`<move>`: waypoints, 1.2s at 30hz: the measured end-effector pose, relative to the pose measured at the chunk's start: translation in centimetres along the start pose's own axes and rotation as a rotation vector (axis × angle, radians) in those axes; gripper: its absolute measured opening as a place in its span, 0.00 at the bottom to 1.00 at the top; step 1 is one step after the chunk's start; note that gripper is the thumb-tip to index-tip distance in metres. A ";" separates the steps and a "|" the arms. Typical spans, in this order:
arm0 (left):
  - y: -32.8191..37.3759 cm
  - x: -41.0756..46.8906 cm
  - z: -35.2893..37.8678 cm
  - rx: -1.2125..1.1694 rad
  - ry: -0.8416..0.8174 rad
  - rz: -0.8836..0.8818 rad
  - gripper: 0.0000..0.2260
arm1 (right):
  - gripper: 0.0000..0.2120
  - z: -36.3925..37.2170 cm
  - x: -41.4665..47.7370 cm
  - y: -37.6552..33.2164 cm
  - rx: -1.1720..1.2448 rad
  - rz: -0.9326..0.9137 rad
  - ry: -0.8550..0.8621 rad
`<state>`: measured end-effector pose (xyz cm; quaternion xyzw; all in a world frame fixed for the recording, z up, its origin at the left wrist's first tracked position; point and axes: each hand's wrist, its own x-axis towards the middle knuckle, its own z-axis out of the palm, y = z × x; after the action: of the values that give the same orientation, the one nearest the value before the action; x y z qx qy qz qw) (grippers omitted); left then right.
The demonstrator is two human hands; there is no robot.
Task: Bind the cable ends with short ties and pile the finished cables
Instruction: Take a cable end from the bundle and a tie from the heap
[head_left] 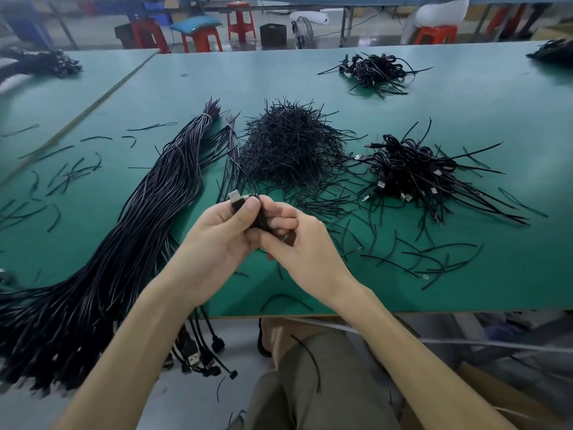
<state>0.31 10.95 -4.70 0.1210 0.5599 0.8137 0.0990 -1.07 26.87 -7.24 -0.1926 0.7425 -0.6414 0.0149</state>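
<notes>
A matt green bench top [310, 76] carried faintly glossy, plastic-sheathed black cables [148, 212] at left. At centre a USB plug [234, 194] showed a bright metal shell. The heaped ties [288, 144] looked dull black, and smooth red plastic stools [240, 21] stood at upper centre.

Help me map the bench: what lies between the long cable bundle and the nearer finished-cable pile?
In the head view, the heap of short ties lies between the long cable bundle and the finished pile.
</notes>
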 end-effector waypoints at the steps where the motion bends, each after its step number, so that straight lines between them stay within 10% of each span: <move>1: 0.2 -0.1 -0.1 0.059 -0.018 0.019 0.12 | 0.16 0.1 0.1 -0.1 0.038 0.009 0.003; 13: -0.9 -0.8 0.9 0.119 0.066 0.058 0.10 | 0.17 0.0 0.2 0.2 0.238 0.013 -0.118; 36: -2.7 -0.3 0.3 0.340 0.094 0.048 0.12 | 0.11 -0.9 -0.1 0.6 -0.202 0.038 -0.062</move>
<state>0.79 12.13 -7.15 0.1114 0.6904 0.7141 0.0313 -1.39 27.77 -7.66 -0.1986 0.8060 -0.5567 0.0305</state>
